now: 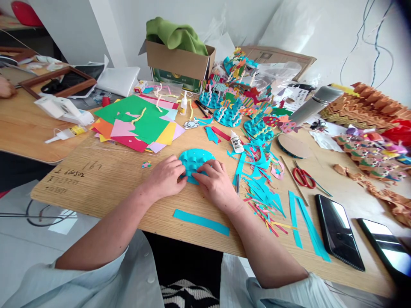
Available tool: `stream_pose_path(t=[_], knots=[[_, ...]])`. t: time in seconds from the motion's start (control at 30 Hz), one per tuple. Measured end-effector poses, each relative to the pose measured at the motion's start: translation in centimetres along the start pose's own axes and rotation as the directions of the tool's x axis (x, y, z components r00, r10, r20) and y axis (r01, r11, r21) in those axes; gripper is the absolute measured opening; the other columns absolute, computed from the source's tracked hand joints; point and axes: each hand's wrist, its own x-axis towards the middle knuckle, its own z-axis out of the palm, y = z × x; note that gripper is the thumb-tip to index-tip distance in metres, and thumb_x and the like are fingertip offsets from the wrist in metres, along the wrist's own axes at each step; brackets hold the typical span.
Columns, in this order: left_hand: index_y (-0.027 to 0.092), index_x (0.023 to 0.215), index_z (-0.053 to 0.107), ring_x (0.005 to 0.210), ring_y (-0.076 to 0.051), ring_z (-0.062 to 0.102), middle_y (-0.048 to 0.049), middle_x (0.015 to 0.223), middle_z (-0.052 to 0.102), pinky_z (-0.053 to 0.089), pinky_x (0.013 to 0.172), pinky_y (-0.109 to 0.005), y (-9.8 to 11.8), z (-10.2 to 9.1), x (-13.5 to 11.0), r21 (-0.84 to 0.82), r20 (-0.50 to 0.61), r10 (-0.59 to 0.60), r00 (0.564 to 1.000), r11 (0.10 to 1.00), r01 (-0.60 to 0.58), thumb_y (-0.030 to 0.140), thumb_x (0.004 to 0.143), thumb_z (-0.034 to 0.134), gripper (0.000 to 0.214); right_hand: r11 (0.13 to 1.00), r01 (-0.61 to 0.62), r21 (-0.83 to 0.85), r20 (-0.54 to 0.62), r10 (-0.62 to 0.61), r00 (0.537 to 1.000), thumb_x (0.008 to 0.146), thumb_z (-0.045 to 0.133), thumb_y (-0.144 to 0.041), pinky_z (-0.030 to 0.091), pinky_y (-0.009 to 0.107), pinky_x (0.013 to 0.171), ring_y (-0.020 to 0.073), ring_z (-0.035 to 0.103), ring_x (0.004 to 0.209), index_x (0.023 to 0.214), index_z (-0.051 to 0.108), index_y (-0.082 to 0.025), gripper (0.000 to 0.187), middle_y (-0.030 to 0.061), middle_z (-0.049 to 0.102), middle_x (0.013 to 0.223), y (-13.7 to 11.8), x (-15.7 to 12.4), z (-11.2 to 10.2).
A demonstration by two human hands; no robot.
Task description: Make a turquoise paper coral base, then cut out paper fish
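Observation:
A round blue paper disc (195, 160) with raised wavy strips lies on the wooden table (105, 179) in front of me. My left hand (166, 176) presses its fingertips together on the disc's left near edge. My right hand (217, 183) does the same on the right near edge, fingers curled onto the paper. A loose blue paper strip (201, 221) lies near the table's front edge, just below both hands.
Coloured paper sheets (138, 124) lie at the left, a glue bottle (236, 142) and blue scraps (260, 179) at the right. Red scissors (303, 177), two phones (338, 231), finished blue craft pieces (229, 113) and a cardboard box (178, 60) stand around. Another person's hand (5, 89) shows far left.

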Motion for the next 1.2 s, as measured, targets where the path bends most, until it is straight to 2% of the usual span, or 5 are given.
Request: stream_pose_path(t=[0.4,0.7,1.2], knots=[[0.018,0.073,0.063,0.087,-0.023,0.055,-0.0064,0.077,0.064,0.049,0.076,-0.036,-0.06,0.10,0.02,0.012,-0.016,0.020,1.000,1.000,-0.020,0.016,0.083,0.055,0.013,1.000,0.009,0.011,-0.014,-0.009,1.000,0.091,0.057,-0.012,0.038,0.042,0.094,0.0238,0.048,0.103,0.094,0.074,-0.022,0.021,0.0064,0.069,0.097,0.12,-0.03,0.33],[0.018,0.074,0.063,0.088,-0.024,0.055,-0.0054,0.077,0.064,0.049,0.076,-0.036,-0.40,0.33,-0.05,0.006,-0.017,0.016,1.000,1.000,-0.016,0.006,0.074,0.055,0.014,0.999,0.031,-0.010,-0.026,-0.031,0.999,0.091,0.057,-0.010,0.038,0.041,0.093,0.0236,0.047,0.103,0.093,0.074,-0.023,0.022,0.0057,0.068,0.097,0.15,-0.01,0.51],[0.017,0.072,0.065,0.089,-0.024,0.055,-0.0056,0.077,0.064,0.049,0.077,-0.036,-0.34,0.13,-0.10,-0.009,-0.005,0.016,1.000,1.000,-0.016,0.005,0.074,0.055,0.016,0.998,0.056,-0.037,-0.041,-0.057,0.998,0.092,0.055,-0.011,0.037,0.040,0.095,0.0239,0.046,0.102,0.094,0.075,-0.021,0.022,0.0068,0.068,0.097,0.28,-0.08,0.78]])
